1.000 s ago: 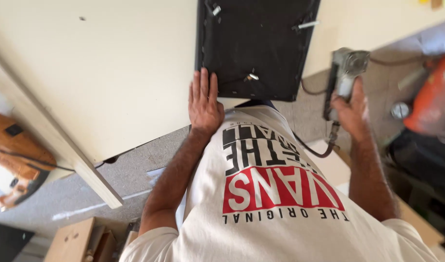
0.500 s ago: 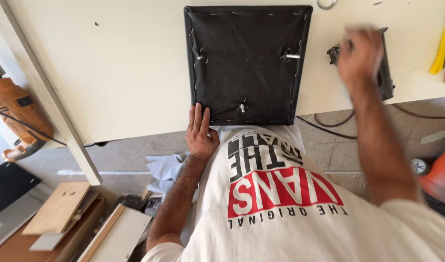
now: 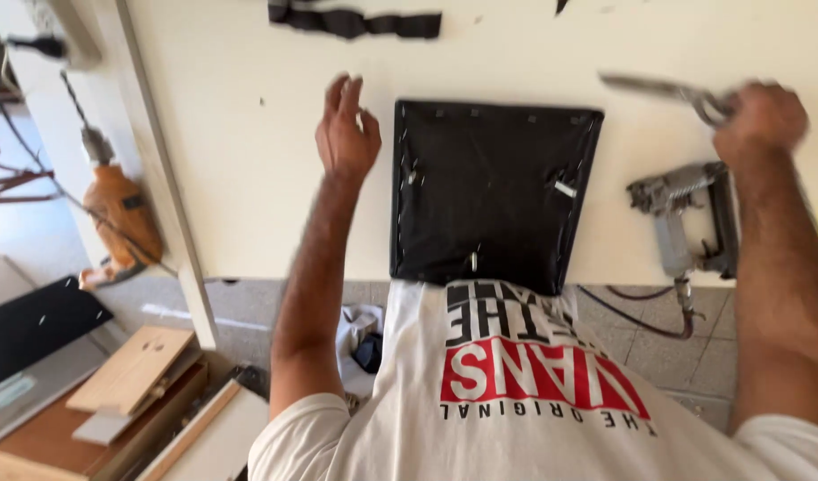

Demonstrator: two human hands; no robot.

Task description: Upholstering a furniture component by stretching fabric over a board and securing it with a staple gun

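Observation:
A black fabric-covered square panel (image 3: pixel 494 196) lies on the pale worktable (image 3: pixel 249 178), its near edge at my chest. My left hand (image 3: pixel 347 134) hovers just left of the panel, fingers apart, holding nothing. My right hand (image 3: pixel 758 118) is raised at the far right, closed on the handles of a pair of scissors (image 3: pixel 663 89) whose blades point left above the table. A grey pneumatic staple gun (image 3: pixel 685 218) rests on the table under my right hand, right of the panel.
A black fabric strip (image 3: pixel 355 21) lies at the table's far edge. An orange power drill (image 3: pixel 115 209) hangs left of the table. Wooden boards (image 3: pixel 128 383) are stacked on the floor at lower left. An air hose (image 3: pixel 641 316) runs below the staple gun.
My right hand set the staple gun on the table and picked up the scissors. My left hand lifted off the panel's near edge and moved up to its left side.

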